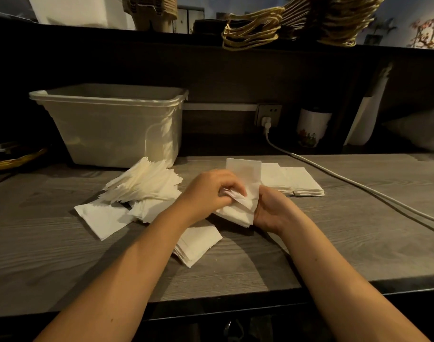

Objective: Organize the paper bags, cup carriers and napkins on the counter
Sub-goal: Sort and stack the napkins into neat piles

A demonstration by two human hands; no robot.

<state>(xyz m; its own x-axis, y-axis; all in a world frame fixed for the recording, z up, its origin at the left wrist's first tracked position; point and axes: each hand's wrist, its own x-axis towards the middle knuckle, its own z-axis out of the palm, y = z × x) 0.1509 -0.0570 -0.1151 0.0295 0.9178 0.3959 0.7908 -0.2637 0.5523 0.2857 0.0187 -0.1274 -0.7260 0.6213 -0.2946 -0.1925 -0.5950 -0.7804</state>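
Leave the loose napkin heap (142, 186) lying on the bench (63, 255). Your left hand (211, 191) pinches the top sheets of the napkin bundle (238, 211), and your right hand (272, 209) curls round its edge. Square the edges flush first, I'd judge, then lay it on the neat stack (294, 181) just beyond.

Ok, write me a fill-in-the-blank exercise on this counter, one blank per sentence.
1. The left hand and right hand together grip a bundle of white ____.
2. The neat napkin stack lies on the ____ side of the hands.
3. The white cable is plugged into the wall ____.
4. The plastic tub stands behind the untidy napkin pile, on the ____ side of the counter.
Missing words: napkins; right; socket; left.
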